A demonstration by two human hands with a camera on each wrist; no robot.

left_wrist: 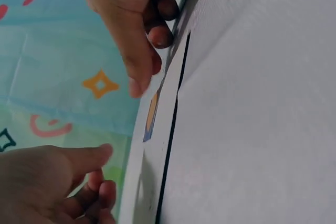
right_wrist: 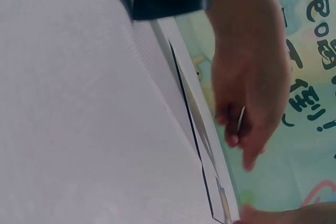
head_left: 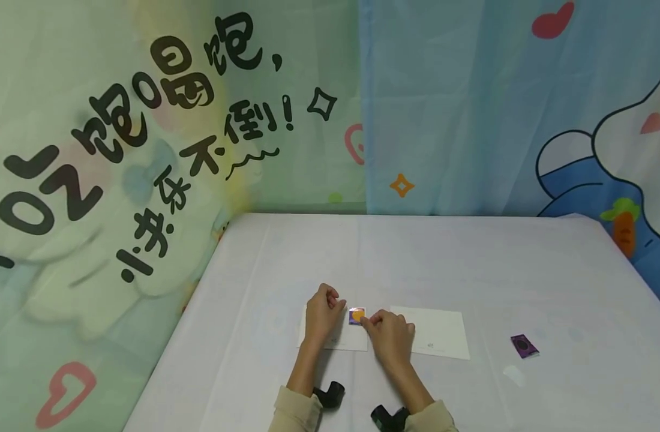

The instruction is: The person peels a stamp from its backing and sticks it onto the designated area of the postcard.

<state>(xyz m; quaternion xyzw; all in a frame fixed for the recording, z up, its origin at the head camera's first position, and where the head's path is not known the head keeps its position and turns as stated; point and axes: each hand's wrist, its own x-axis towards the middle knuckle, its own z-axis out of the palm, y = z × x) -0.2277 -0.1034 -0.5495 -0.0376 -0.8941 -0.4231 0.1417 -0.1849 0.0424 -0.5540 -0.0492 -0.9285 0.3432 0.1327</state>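
We see the left hand (head_left: 323,315) poised over the left white card (head_left: 354,341), fingers loosely curled round nothing. Just right of it, the purple-and-orange square (head_left: 356,315) lies on that card; now our right hand (head_left: 393,339), fingers relaxed, thumb at the square's corner, contact unclear.

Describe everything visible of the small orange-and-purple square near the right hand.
The small square looks thin and slightly glossy, like a sticker or card, with a rounded orange-yellow shape on purple and a pale edge. It appears to lie flat near the upper right corner of the left white sheet, between the left hand and the right hand. In the head view the latter meets its lower right corner; actual contact is unclear.
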